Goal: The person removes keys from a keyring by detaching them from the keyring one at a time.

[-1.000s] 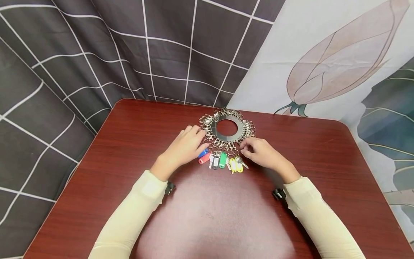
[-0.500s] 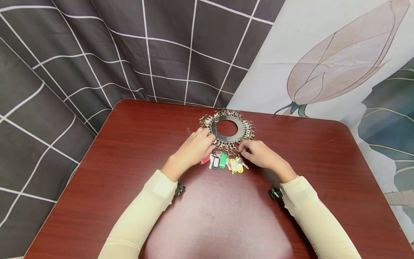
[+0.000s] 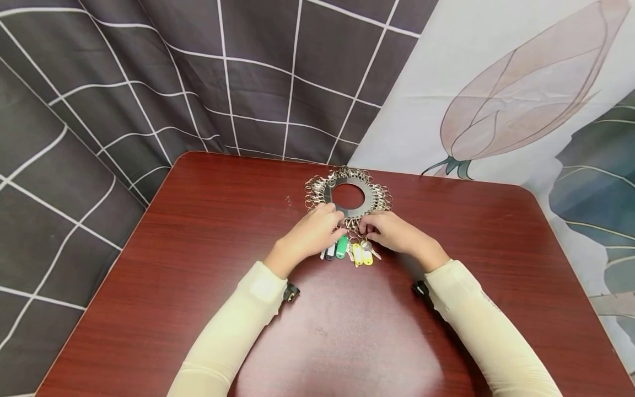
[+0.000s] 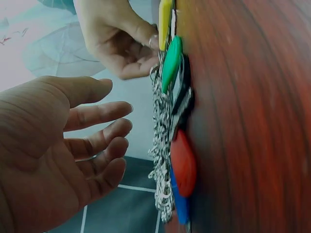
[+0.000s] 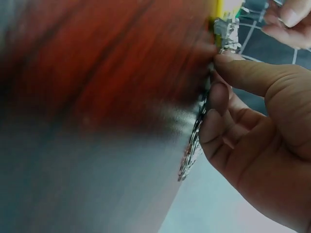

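Observation:
A grey ring-shaped plate point(image 3: 326, 194) lies at the table's back, its edge fringed with metal snap clips and split rings point(image 3: 381, 194). Key tags hang from its near side: yellow point(image 3: 357, 255), green point(image 3: 341, 247), black-framed, red point(image 4: 183, 164) and blue point(image 4: 180, 201), with keys point(image 3: 378, 255) among them. My left hand point(image 3: 317, 229) hovers over the tags, hiding the red and blue ones in the head view; its fingers are loosely bent around nothing in the left wrist view. My right hand point(image 3: 394, 231) pinches a metal ring beside the yellow tags, thumb point(image 5: 238, 68) against it.
The reddish-brown wooden table point(image 3: 198, 275) runs up to a dark checked curtain point(image 3: 258, 82) and a pale flower-print cloth point(image 3: 407, 132) behind. Each wrist carries a small black camera, such as the left one point(image 3: 291, 292).
My left hand has moved rightward from the plate's left side, past the blue and red tags, toward the green one. My right hand has shifted slightly left. The plate stays in place.

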Available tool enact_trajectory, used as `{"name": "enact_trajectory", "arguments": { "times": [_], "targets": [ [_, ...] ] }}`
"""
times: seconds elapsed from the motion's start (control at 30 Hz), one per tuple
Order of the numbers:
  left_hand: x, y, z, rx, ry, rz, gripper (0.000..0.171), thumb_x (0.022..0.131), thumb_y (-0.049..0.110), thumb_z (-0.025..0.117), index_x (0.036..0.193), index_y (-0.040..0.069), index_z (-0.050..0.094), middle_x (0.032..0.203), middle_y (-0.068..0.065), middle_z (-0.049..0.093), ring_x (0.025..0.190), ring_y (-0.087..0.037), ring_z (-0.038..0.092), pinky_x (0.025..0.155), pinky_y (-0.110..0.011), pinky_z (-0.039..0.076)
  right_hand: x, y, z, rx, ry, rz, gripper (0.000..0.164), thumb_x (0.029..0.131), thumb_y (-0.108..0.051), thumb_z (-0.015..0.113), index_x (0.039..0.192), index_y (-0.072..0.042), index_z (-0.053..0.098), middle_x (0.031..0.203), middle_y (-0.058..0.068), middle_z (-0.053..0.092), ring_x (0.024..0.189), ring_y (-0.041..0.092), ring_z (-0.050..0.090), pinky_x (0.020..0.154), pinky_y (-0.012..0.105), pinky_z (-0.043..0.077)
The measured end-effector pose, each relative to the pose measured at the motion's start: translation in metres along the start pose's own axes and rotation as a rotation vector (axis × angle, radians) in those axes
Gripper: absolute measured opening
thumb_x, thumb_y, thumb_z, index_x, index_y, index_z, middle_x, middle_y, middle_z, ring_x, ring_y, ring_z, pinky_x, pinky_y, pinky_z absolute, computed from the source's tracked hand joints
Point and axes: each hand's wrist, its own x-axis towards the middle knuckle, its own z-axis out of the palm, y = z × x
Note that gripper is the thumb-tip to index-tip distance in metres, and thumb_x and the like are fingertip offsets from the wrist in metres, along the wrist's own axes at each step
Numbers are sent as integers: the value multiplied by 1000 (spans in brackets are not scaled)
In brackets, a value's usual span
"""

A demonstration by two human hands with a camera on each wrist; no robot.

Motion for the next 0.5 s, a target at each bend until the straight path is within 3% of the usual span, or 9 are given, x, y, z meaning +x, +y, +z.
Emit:
{"name": "enact_trajectory", "arguments": {
  "times": [0.27,0.5],
  "targets": [
    [9,10,8,-89,-73,-51,20,93,30,60,80,15,63,84,-1,52,82,-19,49,77,-35,47,4,-2,0,-97,-5,-97,15,81,1,69,77,-12,63,79,1,56,74,17,55,68,35,50],
    [15,15,14,-127,-78,-69,21,94,24,57,78,14,66,84,-2,54,84,-21,52,79,-36,48,4,-5,-3,-106,-47,-98,14,83,-1,66,76,-11,59,76,0,54,71,14,52,66,33,49]
  ]
}}
